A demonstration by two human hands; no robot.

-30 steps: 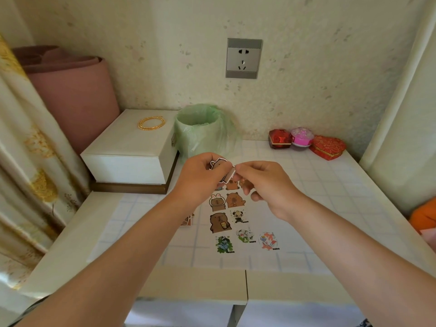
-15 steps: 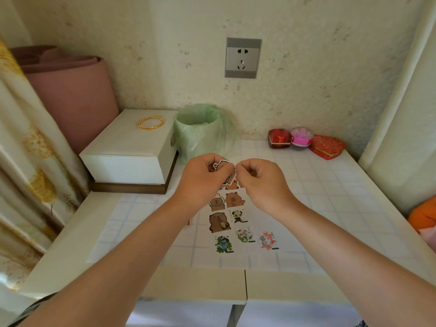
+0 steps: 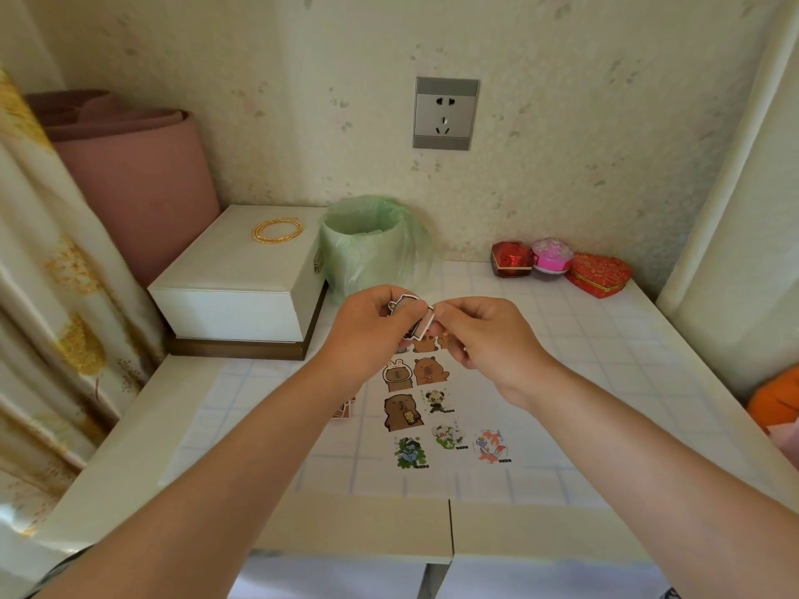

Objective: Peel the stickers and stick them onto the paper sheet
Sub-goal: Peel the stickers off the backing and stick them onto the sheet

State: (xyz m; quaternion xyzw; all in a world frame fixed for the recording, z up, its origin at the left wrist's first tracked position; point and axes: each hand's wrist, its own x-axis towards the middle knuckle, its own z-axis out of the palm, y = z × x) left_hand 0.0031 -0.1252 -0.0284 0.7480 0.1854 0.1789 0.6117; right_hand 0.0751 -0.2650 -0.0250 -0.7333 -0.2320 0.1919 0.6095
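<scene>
Head view: sticker [image 3: 404,301] pinched between left hand [image 3: 372,322] and right hand [image 3: 484,335], raised above paper sheet [image 3: 519,408]. Hands closer than a second ago, white edge curling off; I judge peel under way.

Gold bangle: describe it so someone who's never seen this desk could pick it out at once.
Find the wall socket, then look down and left to the white box beside the green-lined bin. The gold bangle lies flat on the box's lid, near its far edge. It is the only thing on that lid, a thin open ring.
</scene>
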